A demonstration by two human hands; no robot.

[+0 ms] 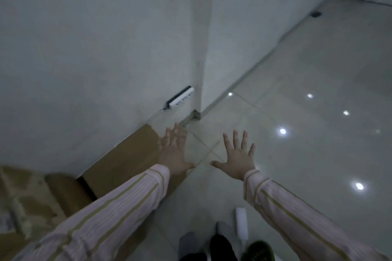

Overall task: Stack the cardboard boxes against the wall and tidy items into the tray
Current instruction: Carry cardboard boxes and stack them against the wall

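A flat brown cardboard box (127, 161) lies on the floor along the white wall (84, 59). A second, taller cardboard box (27, 203) with tape on top stands at the lower left, blurred. My left hand (175, 152) hovers with fingers spread over the right end of the flat box and holds nothing. To its right, my right hand (237, 159) is spread open above the tiled floor, also holding nothing. No tray is in view.
A white power strip (181, 98) lies at the foot of the wall near a corner. A white oblong object (241, 223) rests on the glossy floor (307, 91) by my feet. A dark floor socket (316, 14) sits far right.
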